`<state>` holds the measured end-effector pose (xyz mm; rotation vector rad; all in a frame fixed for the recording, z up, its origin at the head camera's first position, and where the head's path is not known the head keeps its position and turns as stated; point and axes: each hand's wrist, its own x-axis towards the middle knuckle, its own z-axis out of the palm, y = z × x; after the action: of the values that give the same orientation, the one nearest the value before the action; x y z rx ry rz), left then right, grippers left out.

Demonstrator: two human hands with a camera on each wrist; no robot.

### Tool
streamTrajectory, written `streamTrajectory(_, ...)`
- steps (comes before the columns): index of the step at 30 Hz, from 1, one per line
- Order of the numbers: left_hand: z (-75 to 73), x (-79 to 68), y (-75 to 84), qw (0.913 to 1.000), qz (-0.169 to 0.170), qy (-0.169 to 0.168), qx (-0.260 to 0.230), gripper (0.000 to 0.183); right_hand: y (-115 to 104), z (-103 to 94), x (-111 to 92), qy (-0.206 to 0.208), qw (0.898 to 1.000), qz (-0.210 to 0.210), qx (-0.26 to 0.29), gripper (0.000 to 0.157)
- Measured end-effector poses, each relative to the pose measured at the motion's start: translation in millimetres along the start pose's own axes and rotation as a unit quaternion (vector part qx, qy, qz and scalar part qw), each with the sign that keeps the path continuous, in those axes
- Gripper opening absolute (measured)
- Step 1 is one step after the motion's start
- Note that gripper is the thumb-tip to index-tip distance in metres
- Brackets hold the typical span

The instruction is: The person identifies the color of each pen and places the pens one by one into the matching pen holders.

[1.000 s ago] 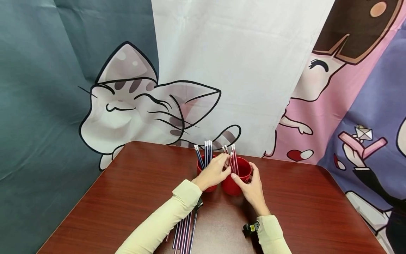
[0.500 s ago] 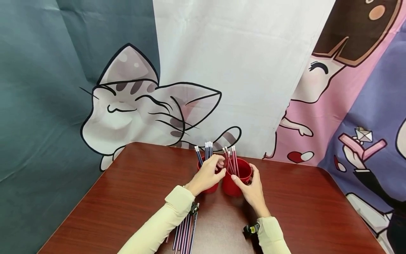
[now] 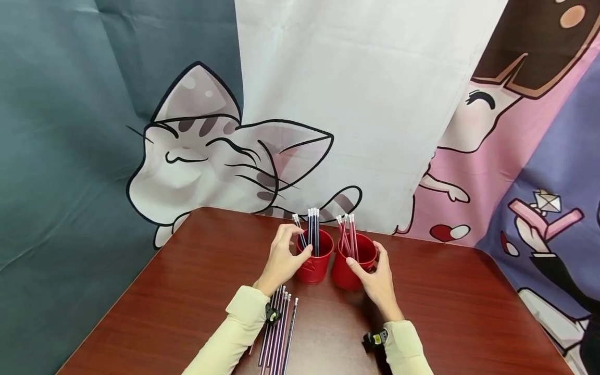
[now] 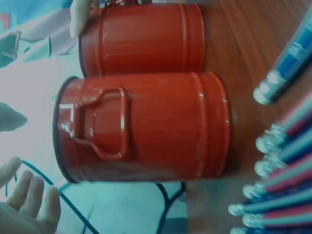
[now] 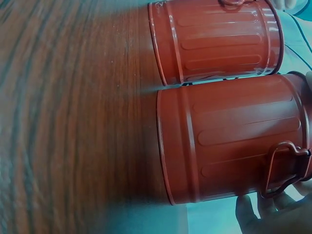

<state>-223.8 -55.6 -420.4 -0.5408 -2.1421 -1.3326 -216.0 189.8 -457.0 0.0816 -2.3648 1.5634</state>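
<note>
Two red metal buckets stand side by side in the head view. The left bucket holds several dark blue pencils, eraser ends up. In the right bucket are several red pencils, leaning toward its left side. My left hand is at the left bucket's left side, thumb and fingers spread apart near its rim with nothing between them. My right hand holds the right bucket by its right side, thumb at the front of the rim and fingers behind near the small handle.
Several loose pencils, blue and red mixed, lie on the brown wooden table beneath and beside my left forearm. A printed cloth backdrop hangs right behind the table's far edge.
My left hand has moved left, from the red pencils in the right bucket across to the left bucket, its fingers spreading. My right hand stays on the right bucket.
</note>
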Motion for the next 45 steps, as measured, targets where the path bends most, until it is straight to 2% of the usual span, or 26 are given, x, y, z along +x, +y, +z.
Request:
streamTrajectory(4,-6.3,-7.4,-9.2,0.9977,-0.068,-0.006,0.0,0.055,1,0.2,-1,-0.004,1.0,0.001,0.001,0.08)
streamTrajectory(8,-9.4,-11.2,-16.2,0.9904,-0.135,-0.027,-0.008,0.071,-1,-2.3,-1,-0.016,1.0,0.012,0.006,0.08)
streamTrajectory(11,-9.0,-12.2,-19.7,0.9837,-0.168,-0.061,-0.023,0.078,-9,-5.0,-2,-0.022,0.999,0.021,0.012,0.079)
streamTrajectory(15,-6.4,-14.4,-23.6,0.9753,-0.191,-0.1,-0.046,0.084,-26,-5.5,-7,-0.026,0.999,0.017,0.014,0.078)
streamTrajectory(18,-3.2,-15.1,-25.7,0.9718,-0.198,-0.116,-0.055,0.085,-30,-5.9,-9,-0.025,1.0,0.014,0.012,0.078)
streamTrajectory(23,-1.4,-15.0,-27.2,0.9647,-0.214,-0.127,-0.088,0.078,-11,-5.7,-2,-0.02,1.0,0.024,0.004,0.08)
streamTrajectory(27,-3.4,-15.1,-25.8,0.9592,-0.223,-0.138,-0.106,0.071,-5,-5.9,1,-0.023,0.999,0.01,-0.032,0.083)
streamTrajectory(31,-6.8,-14.6,-21.3,0.9573,-0.226,-0.146,-0.106,0.067,-16,-7.6,0,-0.014,0.995,-0.015,-0.095,0.089)
streamTrajectory(35,-15.5,-11.2,-4.6,0.958,-0.215,-0.147,-0.12,0.064,-38,-6.6,-4,0.027,0.99,-0.041,-0.129,0.086)
streamTrajectory(38,-21.3,-8.8,8.1,0.9564,-0.215,-0.154,-0.123,0.063,-56,-3.5,-10,0.058,0.987,-0.068,-0.134,0.075)
streamTrajectory(40,-22.2,-8.4,11.6,0.9546,-0.222,-0.156,-0.123,0.063,-67,-0.2,-15,0.057,0.987,-0.082,-0.13,0.064)
streamTrajectory(42,-22.9,-8.3,14.5,0.9544,-0.224,-0.154,-0.124,0.062,-77,4.4,-21,0.034,0.988,-0.082,-0.124,0.049)
streamTrajectory(45,-22.7,-8.5,16.1,0.9555,-0.22,-0.146,-0.132,0.061,-86,16.3,-32,-0.027,0.99,-0.064,-0.12,0.025)
